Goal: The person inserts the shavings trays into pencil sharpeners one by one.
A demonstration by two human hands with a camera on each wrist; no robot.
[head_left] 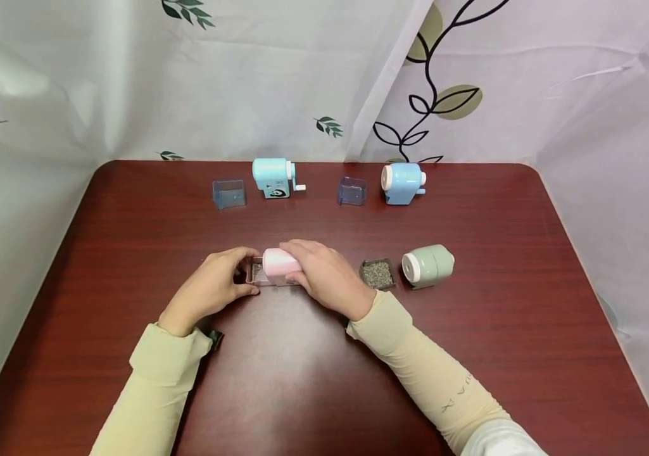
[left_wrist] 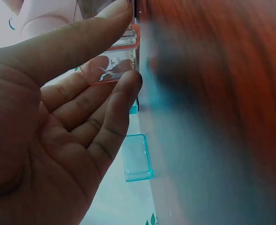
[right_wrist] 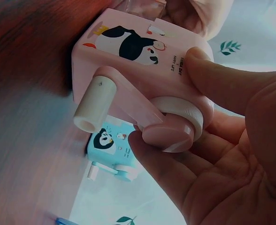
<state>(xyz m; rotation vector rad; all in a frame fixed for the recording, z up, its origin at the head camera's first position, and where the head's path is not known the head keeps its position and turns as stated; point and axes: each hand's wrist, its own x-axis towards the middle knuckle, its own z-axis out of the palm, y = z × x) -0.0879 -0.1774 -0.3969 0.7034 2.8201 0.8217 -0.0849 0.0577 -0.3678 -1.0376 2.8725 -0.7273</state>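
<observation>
Right hand, gripping 1 pink panda-print pencil sharpener; left hand, pinching 1 clear drawer; drawer, if skewed, might jam

Your panda-printed pink sharpener stood upright on the table, its crank at one end; your clear, pink-edged drawer sat at the opposite end.

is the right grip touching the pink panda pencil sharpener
Touching. The right wrist view shows it: the right grip has its thumb against the printed side of the pink panda pencil sharpener, beside the lettering.
</observation>
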